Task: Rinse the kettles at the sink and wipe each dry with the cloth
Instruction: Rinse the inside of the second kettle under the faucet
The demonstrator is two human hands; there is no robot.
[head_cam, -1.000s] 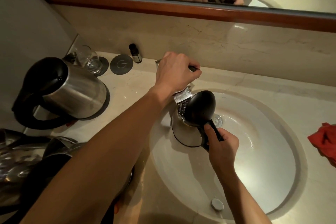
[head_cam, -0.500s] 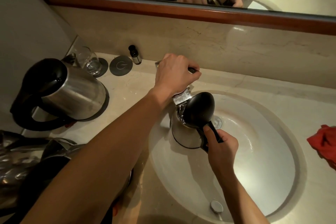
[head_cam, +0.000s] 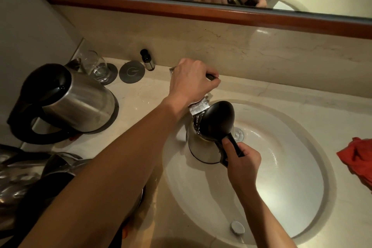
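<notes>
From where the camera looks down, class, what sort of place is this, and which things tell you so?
Probably a hotel bathroom vanity. An oval sink is set into a marble counter beneath a wood-framed mirror, and a drinking glass stands on a coaster beside a small toiletry bottle.

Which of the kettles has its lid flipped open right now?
The kettle in the sink, gripped at its handle by the right hand, its black lid raised. The kettle on the counter at left has its lid shut.
</notes>
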